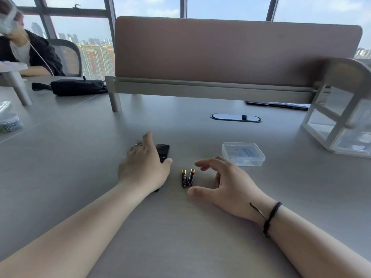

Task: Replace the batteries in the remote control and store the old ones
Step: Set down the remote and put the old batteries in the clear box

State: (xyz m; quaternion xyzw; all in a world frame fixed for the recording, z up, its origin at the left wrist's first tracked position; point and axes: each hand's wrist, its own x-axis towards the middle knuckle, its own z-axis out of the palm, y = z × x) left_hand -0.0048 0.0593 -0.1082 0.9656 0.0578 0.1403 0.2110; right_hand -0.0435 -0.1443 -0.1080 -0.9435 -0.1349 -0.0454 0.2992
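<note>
Left hand lies over the black remote on the table, grip unclear. Right hand, open and empty, hovers beside two batteries. Opening the remote likely comes next.

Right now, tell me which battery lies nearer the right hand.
The right-hand battery, gold tip tilted toward the right hand; the other battery lies beyond it.
</note>
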